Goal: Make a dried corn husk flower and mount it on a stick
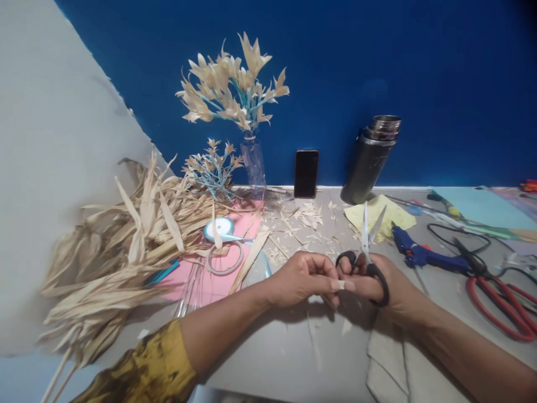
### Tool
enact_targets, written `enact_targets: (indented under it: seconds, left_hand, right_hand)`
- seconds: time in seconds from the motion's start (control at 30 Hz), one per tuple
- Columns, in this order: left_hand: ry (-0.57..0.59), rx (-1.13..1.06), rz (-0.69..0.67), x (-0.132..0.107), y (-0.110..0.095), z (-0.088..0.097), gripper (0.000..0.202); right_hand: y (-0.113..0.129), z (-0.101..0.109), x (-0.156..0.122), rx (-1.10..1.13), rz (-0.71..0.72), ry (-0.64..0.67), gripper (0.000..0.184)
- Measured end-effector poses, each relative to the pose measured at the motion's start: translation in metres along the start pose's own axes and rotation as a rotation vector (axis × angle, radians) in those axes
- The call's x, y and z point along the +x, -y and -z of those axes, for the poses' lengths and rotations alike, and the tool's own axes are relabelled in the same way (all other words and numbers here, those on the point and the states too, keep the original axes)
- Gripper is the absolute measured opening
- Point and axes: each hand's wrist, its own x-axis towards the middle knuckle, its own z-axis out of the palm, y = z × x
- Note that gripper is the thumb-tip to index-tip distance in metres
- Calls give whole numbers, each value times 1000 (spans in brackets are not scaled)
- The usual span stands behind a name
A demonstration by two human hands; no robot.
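Note:
My left hand [300,280] is closed in a pinch, its thumb and fingertips meeting those of my right hand [392,282]. Between the fingertips is a small pale piece [340,285] that looks like dried corn husk, mostly covered by the fingers. Scissors [366,238] with black handles hang on my right hand's fingers, blades pointing up and slightly apart, away from the piece. Husk scraps [309,215] lie scattered on the table beyond my hands.
Dried corn husks [138,240] are heaped at left beside pink paper [191,285] and a tape roll [218,228]. Husk flowers [235,84] stand in a clear bottle [253,162]. A phone [306,174], flask [369,162], blue glue gun [423,254] and red-handled shears [499,308] are around.

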Motion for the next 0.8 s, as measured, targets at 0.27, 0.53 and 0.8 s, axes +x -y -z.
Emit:
enact_targets:
  seconds: [0.27, 0.53, 0.8]
  left_hand:
    - [-95, -135, -33, 3, 4, -4, 37]
    - [-56, -9, -33, 0, 0, -5, 40]
    - [-321, 8, -153, -5, -32, 15, 37]
  right_hand:
    - [4, 3, 2, 148, 72, 17, 37]
    - [5, -9, -5, 124, 4, 14, 38]
    - [7, 2, 5, 387, 142, -139, 29]
